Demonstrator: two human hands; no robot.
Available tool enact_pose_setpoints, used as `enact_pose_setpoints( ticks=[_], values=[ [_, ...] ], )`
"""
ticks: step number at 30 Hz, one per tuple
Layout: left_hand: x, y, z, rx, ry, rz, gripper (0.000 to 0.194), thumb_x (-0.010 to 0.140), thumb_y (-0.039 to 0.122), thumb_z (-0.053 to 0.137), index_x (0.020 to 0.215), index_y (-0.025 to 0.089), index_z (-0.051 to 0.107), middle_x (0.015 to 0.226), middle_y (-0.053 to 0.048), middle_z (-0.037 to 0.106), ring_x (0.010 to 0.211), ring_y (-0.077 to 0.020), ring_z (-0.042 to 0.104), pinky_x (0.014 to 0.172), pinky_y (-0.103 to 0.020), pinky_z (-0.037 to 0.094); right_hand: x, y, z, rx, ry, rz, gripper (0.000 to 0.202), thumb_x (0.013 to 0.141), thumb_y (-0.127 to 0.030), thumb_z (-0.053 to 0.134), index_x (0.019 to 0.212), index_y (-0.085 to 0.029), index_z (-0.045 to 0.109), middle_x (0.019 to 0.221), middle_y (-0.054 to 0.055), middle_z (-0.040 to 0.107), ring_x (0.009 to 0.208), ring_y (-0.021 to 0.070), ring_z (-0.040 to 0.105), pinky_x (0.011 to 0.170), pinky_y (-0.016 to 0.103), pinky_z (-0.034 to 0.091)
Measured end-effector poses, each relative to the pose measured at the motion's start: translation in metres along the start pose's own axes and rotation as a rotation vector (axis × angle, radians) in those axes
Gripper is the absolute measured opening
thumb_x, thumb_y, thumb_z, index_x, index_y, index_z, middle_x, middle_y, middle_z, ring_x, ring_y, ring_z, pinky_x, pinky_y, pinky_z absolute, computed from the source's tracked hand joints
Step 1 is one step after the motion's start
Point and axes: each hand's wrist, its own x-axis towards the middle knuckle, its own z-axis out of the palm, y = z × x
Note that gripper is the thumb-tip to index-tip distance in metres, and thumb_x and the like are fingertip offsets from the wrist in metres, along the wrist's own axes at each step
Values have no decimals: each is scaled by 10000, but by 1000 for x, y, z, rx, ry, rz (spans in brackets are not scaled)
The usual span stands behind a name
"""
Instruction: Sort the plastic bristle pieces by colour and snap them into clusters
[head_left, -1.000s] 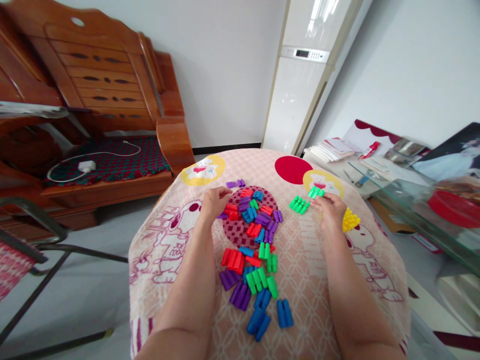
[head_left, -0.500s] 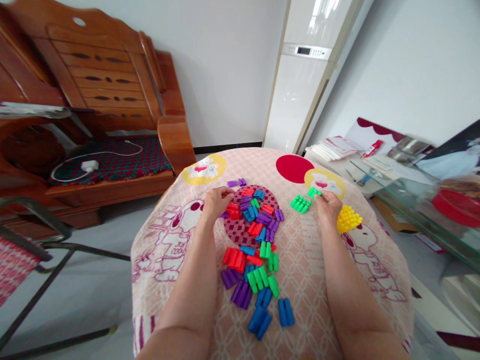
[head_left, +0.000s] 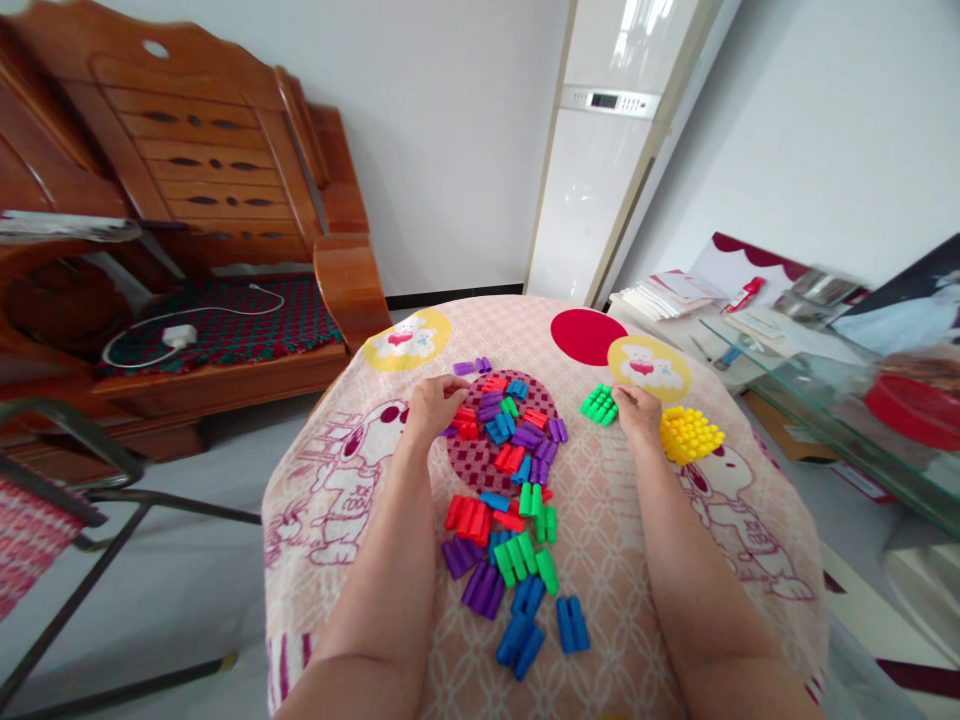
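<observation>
My right hand [head_left: 637, 412] has its fingertips closed at the right edge of a cluster of green plastic blocks [head_left: 599, 404], pinching the block there. The blocks look like short joined tubes with pegs. A bundle of yellow blocks [head_left: 691, 435] stands just right of that wrist. My left hand [head_left: 437, 402] hovers at the left edge of the mixed pile, thumb and fingers drawn together; whether anything is between them is hidden. Beside it lie red blocks [head_left: 466, 424] and, farther back, purple blocks [head_left: 464, 368].
Loose red, purple, green and blue blocks [head_left: 573, 624] spread down the middle of the round cloth-covered table [head_left: 600, 560]. A wooden bench [head_left: 225, 190] stands at the left, a folding chair [head_left: 45, 530] nearer. A glass-topped table [head_left: 810, 375] with papers is at the right.
My right hand has moved left and slightly down, bringing its green block against the green cluster. More of the yellow bundle shows now. My left hand has stayed almost still.
</observation>
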Motion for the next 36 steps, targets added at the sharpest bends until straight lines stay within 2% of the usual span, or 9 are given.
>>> enact_pose_setpoints(
  ticks=[4, 7, 10, 15, 20, 23, 27, 30, 36],
  values=[
    [1, -2, 1, -1, -1, 7, 293, 751, 258, 556, 945, 189, 765, 875, -49, 767, 800, -198, 691, 779, -293, 516, -7, -16, -7, -93, 36, -56, 409, 712, -470, 546, 878, -158, 752, 856, 91, 758, 862, 269, 686, 826, 375, 531],
    [3, -5, 2, 14, -11, 1, 294, 750, 255, 560, 948, 186, 765, 877, -46, 770, 801, -198, 690, 783, -292, 518, -19, -47, -15, -82, 97, -193, 401, 757, -432, 525, 942, -152, 745, 927, 101, 756, 892, 260, 689, 852, 368, 532],
    [3, -7, 4, 9, -25, -20, 289, 755, 248, 557, 944, 182, 764, 864, -48, 770, 777, -196, 693, 776, -292, 525, -39, -85, -18, -40, 33, -316, 357, 801, -414, 533, 952, -168, 744, 926, 83, 753, 862, 239, 691, 837, 349, 538],
    [4, -10, 7, 29, -22, -23, 272, 768, 235, 555, 937, 188, 763, 891, -49, 772, 823, -199, 696, 790, -286, 526, -89, -127, -15, -46, -369, -403, 238, 812, -346, 565, 863, -201, 748, 858, 54, 759, 789, 211, 690, 737, 303, 526],
    [4, -10, 9, 67, -16, -23, 261, 773, 228, 572, 936, 191, 771, 890, -50, 768, 844, -212, 694, 814, -303, 521, -130, -133, -23, -262, -880, -438, 188, 803, -230, 614, 933, -214, 748, 689, 10, 719, 613, 156, 639, 597, 242, 417],
    [5, -10, 9, 69, -18, -27, 262, 774, 224, 574, 939, 190, 774, 882, -49, 766, 845, -215, 695, 811, -304, 519, -143, -131, -25, -397, -1033, -504, 265, 781, -241, 691, 1043, -238, 730, 639, -11, 684, 575, 142, 595, 560, 236, 333],
    [6, -11, 10, 66, -30, -11, 260, 776, 226, 575, 939, 183, 772, 904, -56, 767, 846, -210, 694, 821, -300, 513, -150, -125, -19, -434, -996, -515, 237, 756, -279, 742, 986, -229, 716, 620, -21, 642, 585, 128, 553, 553, 235, 275],
    [7, -12, 10, 54, -38, -17, 263, 771, 234, 576, 944, 187, 768, 909, -54, 769, 825, -204, 695, 813, -294, 515, -145, -117, -17, -314, -947, -380, 119, 767, -308, 714, 818, -204, 685, 565, -50, 569, 544, 103, 494, 524, 220, 260],
    [7, -14, 9, 85, -44, 1, 287, 769, 266, 569, 965, 187, 763, 910, -63, 771, 830, -216, 697, 817, -305, 515, -114, -92, -26, 39, -590, -125, 251, 757, -442, 652, 759, -197, 598, 536, -51, 555, 482, 111, 497, 481, 219, 349]
  ],
)
